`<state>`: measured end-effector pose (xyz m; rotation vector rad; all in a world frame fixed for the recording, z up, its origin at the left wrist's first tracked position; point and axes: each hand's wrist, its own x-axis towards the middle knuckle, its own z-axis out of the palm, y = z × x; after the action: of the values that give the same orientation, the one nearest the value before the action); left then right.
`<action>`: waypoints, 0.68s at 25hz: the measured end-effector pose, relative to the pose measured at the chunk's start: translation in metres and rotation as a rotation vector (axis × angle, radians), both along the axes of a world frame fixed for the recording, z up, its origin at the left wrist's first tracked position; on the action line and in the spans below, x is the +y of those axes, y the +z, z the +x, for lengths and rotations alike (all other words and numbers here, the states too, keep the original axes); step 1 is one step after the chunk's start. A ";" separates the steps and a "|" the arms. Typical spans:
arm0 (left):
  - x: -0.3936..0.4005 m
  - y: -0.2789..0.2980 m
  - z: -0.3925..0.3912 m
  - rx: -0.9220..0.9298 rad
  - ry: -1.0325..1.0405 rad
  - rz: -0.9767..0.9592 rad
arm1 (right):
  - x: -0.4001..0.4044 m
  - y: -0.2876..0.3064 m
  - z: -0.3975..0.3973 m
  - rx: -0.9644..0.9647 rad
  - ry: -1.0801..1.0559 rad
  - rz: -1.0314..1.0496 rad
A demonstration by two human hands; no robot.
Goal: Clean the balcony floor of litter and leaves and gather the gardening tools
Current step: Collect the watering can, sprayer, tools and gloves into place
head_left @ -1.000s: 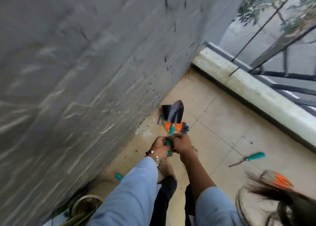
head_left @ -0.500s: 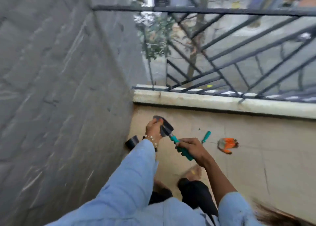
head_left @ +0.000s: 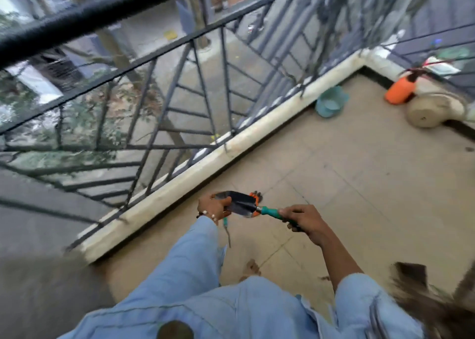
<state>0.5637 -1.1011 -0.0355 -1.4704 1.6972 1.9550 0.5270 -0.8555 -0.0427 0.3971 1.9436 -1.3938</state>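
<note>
Right hand (head_left: 304, 220) curls its grip round the trowel's (head_left: 244, 205) teal handle; left hand (head_left: 212, 205) pinches the dark blade — tool held level above the balcony floor (head_left: 359, 184). An orange glove (head_left: 255, 196) lies behind it. At two o'clock, by the railing (head_left: 180, 81) — a teal pot (head_left: 330, 102), an orange sprayer (head_left: 401, 88).

Tiled balcony floor (head_left: 359, 184) with teal pot (head_left: 330, 105), orange sprayer (head_left: 399, 90), beige planter (head_left: 431, 107)
</note>
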 end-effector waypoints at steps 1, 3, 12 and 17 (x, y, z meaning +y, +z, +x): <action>0.017 -0.002 -0.021 0.009 -0.075 -0.021 | 0.019 -0.003 -0.011 0.016 -0.107 -0.014; 0.044 -0.003 -0.057 0.024 -0.191 -0.057 | 0.050 -0.006 -0.028 0.049 -0.333 -0.049; 0.150 -0.011 -0.217 0.030 -0.637 -0.122 | 0.133 -0.018 -0.109 0.166 -0.904 -0.071; 0.211 -0.011 -0.345 0.056 -0.881 -0.199 | 0.200 -0.023 -0.221 0.150 -1.040 -0.033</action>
<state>0.2192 -0.8899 -0.0460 -0.5100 2.0961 1.3676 0.3060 -0.6556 -0.0658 1.4635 1.8706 -2.1023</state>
